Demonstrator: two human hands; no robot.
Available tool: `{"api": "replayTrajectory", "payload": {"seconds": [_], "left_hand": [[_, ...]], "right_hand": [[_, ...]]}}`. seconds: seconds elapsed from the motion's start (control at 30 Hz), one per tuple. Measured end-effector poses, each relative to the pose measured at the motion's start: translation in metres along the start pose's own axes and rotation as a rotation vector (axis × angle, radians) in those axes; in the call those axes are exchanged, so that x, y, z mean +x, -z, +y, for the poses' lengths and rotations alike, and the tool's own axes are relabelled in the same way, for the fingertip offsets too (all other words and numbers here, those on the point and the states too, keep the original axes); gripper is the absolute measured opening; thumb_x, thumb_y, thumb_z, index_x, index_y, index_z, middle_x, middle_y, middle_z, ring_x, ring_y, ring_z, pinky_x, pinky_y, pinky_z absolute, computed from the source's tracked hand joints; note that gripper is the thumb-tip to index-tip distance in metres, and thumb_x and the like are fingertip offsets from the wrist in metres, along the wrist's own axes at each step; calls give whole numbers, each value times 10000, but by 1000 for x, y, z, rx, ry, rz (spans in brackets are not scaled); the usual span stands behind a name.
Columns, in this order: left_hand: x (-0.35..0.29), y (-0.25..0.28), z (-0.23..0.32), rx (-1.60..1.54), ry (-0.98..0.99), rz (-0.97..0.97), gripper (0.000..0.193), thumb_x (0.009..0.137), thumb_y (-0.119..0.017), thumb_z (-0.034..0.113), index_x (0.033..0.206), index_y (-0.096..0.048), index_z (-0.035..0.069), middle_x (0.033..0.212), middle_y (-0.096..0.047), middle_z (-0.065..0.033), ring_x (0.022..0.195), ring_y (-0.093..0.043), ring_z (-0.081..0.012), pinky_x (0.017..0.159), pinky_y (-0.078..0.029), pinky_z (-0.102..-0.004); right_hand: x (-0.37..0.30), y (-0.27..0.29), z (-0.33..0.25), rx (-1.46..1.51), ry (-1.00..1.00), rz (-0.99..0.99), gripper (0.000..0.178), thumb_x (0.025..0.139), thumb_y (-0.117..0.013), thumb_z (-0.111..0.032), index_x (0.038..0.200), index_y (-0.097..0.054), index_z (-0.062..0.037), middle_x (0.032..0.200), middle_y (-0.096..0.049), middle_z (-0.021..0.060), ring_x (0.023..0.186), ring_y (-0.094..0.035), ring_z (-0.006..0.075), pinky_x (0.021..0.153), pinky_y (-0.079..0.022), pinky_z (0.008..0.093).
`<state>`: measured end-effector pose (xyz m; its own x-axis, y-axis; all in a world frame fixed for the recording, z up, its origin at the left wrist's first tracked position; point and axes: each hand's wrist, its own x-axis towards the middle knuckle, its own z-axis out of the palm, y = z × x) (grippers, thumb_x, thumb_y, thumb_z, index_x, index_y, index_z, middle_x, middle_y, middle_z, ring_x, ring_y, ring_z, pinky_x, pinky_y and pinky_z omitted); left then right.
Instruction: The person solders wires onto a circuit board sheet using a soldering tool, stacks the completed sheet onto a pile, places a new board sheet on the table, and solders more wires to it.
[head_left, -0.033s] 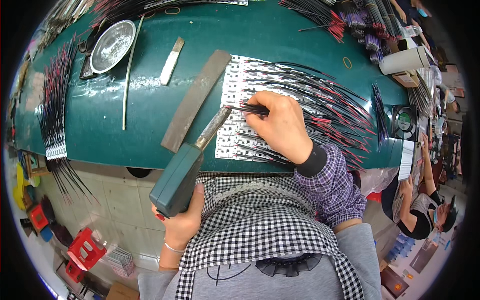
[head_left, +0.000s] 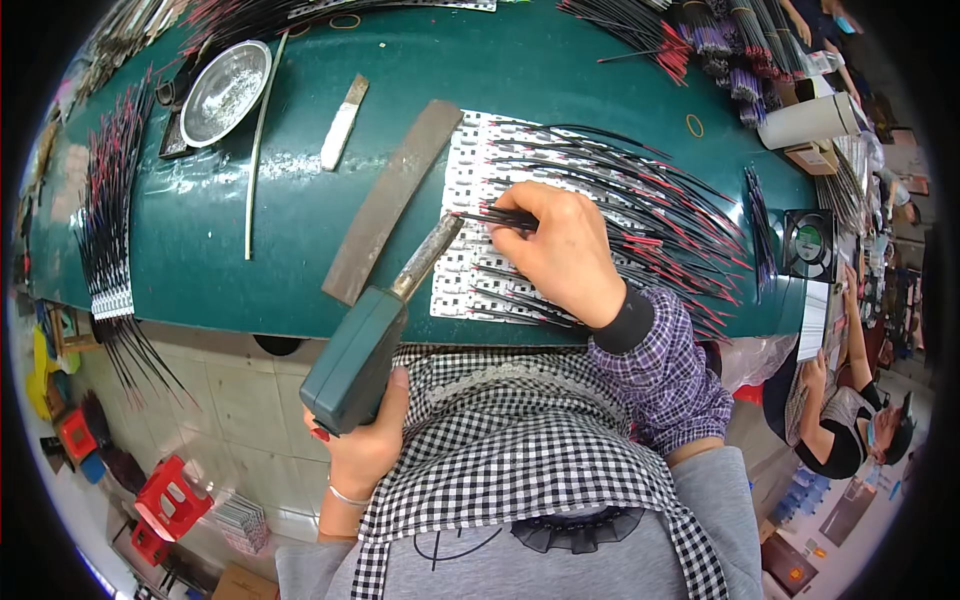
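Note:
My left hand (head_left: 365, 440) is wrapped round the green body of a soldering gun (head_left: 350, 362). Its metal barrel slants up to the right, and the tip meets the left ends of wires at a white circuit board panel (head_left: 455, 275). Between the thumb and fingers of my right hand (head_left: 568, 245) are thin black wires (head_left: 508, 218) with reddish ends. More black and red wires (head_left: 690, 250) fan out to the right from the panel, partly hidden under my right hand. A flat grey-brown bar (head_left: 395, 200) lies along the panel's left side.
On the green table (head_left: 290, 225) are a white-handled blade (head_left: 342, 130), a thin rod (head_left: 256, 150) and a metal bowl (head_left: 225, 95). A finished-looking wire bundle (head_left: 112, 215) overhangs the left edge. A small fan (head_left: 808, 243) stands right; another person (head_left: 850, 430) sits beyond.

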<state>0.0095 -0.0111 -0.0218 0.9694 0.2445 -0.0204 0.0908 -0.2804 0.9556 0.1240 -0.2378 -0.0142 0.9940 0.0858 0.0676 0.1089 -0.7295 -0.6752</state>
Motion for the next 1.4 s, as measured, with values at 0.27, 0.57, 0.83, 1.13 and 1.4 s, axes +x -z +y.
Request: {"api": "replayTrajectory", "payload": {"seconds": [0.27,0.57,0.83,1.13,1.4], "left_hand": [[-4,4,-6,61,-42,-144,297,809,-735,-20,1095,-656,-40,972,-687,-78,778,-624,-106,688,-517,-254],[3,-1,2,-8,-26,-105,139,764,-768,40,870,-696,-14,764,-689,-60,607,-607,-129,568,-462,-269],[-7,5,1,-130,52,-13,287,800,-687,-90,1077,-640,-36,839,-630,-62,629,-564,-90,531,-446,-227],[-5,7,-3,-129,20,-9,314,801,-671,-107,1104,-628,-39,888,-640,-86,596,-543,-89,507,-430,-226],[-6,8,2,-139,46,-17,315,801,-675,-101,1108,-628,-46,899,-646,-90,599,-547,-90,506,-431,-225]], "right_hand": [[10,7,1,6,-6,-84,157,782,-689,-149,837,-710,-3,691,-664,166,659,-660,332,636,-512,418],[10,7,0,-32,2,-99,167,788,-677,-150,847,-710,3,701,-666,174,668,-662,340,651,-516,425],[9,12,-4,-18,0,-136,188,811,-661,-153,879,-695,19,742,-671,181,681,-659,342,662,-510,429],[-7,19,0,71,307,149,132,848,-659,-36,963,-672,28,860,-636,134,768,-613,289,734,-483,374],[-14,9,-4,184,0,-23,120,777,-690,-73,841,-648,20,825,-652,159,721,-648,319,664,-505,392]]}}
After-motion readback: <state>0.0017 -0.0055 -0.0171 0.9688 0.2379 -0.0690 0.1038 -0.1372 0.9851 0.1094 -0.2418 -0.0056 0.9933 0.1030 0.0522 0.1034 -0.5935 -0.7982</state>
